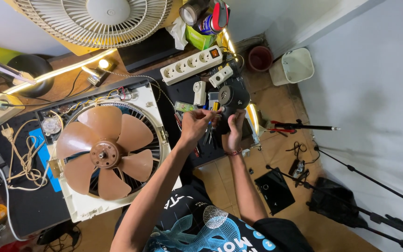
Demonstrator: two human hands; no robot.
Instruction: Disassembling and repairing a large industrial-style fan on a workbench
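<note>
Hands meet above the desk's right side. The right hand (233, 133) wraps around a small dark motor (232, 100), which looks heavy and hard. Hold its round body. The left hand (196, 125) pinches something thin beside it; I cannot tell what.

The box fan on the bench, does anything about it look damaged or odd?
Yes. The box fan lies flat with its front grille off, so the brown blades are bare, and coloured wires show along its top edge. The blades look whole. Both the left hand and the right hand are off it, at a small black motor.
</note>
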